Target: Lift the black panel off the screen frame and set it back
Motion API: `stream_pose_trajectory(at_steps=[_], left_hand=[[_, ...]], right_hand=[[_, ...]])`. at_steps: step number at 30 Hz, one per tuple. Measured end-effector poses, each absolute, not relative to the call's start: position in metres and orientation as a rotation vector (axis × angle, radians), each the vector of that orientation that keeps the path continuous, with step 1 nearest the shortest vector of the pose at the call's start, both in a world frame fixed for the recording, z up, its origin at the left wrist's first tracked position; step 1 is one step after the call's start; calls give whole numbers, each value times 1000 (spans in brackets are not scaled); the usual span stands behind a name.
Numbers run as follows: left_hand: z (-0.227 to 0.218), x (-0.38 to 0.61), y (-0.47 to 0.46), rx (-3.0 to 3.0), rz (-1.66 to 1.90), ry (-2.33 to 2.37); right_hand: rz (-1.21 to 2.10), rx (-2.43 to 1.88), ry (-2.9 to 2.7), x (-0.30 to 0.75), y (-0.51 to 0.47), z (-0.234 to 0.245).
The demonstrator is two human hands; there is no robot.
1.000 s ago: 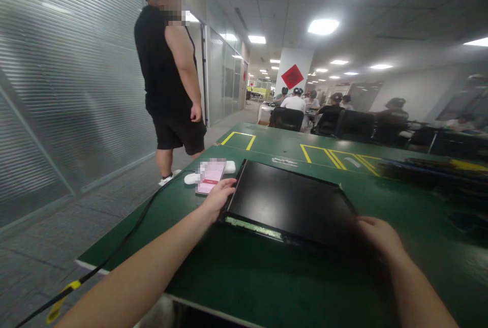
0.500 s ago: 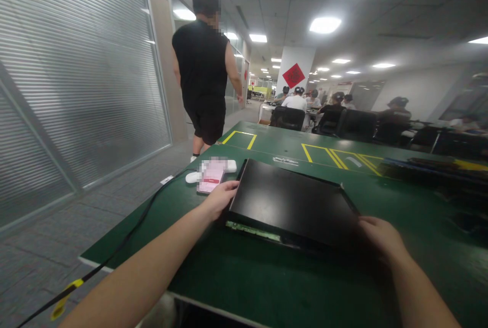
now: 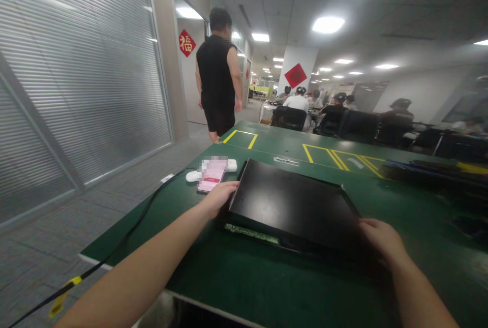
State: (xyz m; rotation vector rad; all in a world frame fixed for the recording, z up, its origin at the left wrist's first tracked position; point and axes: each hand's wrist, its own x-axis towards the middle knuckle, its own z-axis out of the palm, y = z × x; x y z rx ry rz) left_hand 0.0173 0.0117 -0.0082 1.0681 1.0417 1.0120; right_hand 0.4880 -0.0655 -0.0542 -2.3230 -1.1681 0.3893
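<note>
A black LCD screen panel [image 3: 293, 201] lies tilted low over the green table [image 3: 267, 287], its dark face up. Along its near edge a strip of green circuit board [image 3: 251, 234] sticks out underneath. My left hand [image 3: 221, 197] grips the panel's left edge, fingers partly hidden behind it. At the right edge my right hand [image 3: 383, 239] is closed on the near corner, thumb on top and the other fingers out of sight. Whether the panel rests on another part beneath it, I cannot tell.
Beyond my left hand lie a phone [image 3: 210, 178] and a white mouse-like object [image 3: 191, 176]. A black cable [image 3: 133, 226] runs off the table's left side. Dark stacked parts [image 3: 434, 175] sit at the right. A person [image 3: 217, 73] walks past; several others sit behind.
The walking person has moved farther away, uncovering a red sign on the door. Both my hands and the screen panel stay nearly where they were.
</note>
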Motion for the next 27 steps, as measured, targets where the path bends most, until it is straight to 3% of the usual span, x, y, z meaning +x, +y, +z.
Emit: stream_pose_trajectory(at_steps=[14,27], left_hand=[[-17,16,14,1156,1010,989],[6,25,-8,1023,1038,593]], right_hand=[[357,-2389,-1166,483,-66,-50],[330,-2348,-1196,483,-68,-50]])
